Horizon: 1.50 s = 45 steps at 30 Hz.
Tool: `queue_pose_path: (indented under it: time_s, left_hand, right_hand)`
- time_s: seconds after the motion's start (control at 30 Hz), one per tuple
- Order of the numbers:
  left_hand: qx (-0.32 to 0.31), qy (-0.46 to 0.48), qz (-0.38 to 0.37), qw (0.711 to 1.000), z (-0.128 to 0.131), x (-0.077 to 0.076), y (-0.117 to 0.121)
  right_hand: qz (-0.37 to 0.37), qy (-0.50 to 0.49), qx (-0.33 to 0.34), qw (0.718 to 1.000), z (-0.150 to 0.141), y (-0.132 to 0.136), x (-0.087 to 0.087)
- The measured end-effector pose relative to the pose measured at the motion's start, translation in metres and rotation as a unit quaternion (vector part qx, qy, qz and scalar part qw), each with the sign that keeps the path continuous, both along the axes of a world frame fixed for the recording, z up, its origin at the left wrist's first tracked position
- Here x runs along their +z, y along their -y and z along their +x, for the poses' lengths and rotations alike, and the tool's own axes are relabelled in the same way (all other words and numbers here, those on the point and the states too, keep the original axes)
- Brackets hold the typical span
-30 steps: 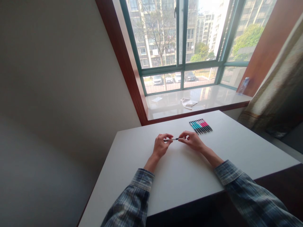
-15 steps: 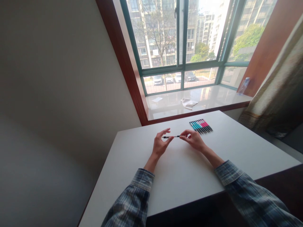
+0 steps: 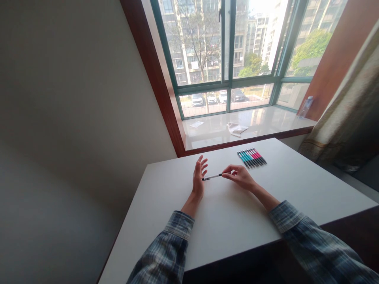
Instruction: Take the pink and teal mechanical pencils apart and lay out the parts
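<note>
My right hand [image 3: 240, 177] pinches one end of a thin black-and-white pen [image 3: 212, 177] just above the white table [image 3: 231, 221]. The pen points left, and its far tip touches the palm of my left hand [image 3: 198, 176]. That hand stands on its edge with the fingers stretched out and apart, holding nothing. A row of several teal, pink and black pens [image 3: 252, 157] lies on the table behind my right hand, towards the window.
Beyond the table's far edge runs a glossy windowsill [image 3: 266, 120] bearing a crumpled white cloth [image 3: 236, 128], a small paper [image 3: 196, 124] and a clear bottle [image 3: 304, 107]. A curtain [image 3: 349, 106] hangs at the right. A plain wall stands left of the table.
My left hand has let go of the pen and opened, fingers now spread upright. The right hand still holds the pen, whose tip has dipped against the left palm.
</note>
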State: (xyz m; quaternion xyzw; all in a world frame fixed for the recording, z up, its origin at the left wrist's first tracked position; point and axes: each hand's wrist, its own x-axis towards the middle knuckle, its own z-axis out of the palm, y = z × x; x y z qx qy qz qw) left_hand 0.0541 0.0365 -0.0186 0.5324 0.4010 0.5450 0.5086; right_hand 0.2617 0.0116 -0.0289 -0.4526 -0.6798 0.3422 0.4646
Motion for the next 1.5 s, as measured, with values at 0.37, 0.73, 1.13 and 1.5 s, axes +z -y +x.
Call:
queue_pose_path:
  time_s: [0.37,0.73,1.13,1.5]
  left_hand:
    - [0.051,-0.04,0.062,0.996,-0.008,0.0,-0.005]
    - [0.08,-0.06,0.065,0.993,-0.014,-0.003,-0.009]
    - [0.095,-0.056,0.052,0.993,-0.019,-0.002,-0.013]
    - [0.09,-0.09,0.039,0.991,-0.019,0.002,-0.009]
  right_hand:
    - [0.012,0.078,0.037,0.996,-0.004,0.005,-0.005]
    - [0.108,0.089,-0.125,0.982,0.017,-0.007,-0.008]
    - [0.01,0.104,-0.492,0.864,0.188,-0.032,-0.041]
    - [-0.039,0.184,-0.468,0.863,0.195,-0.041,-0.06]
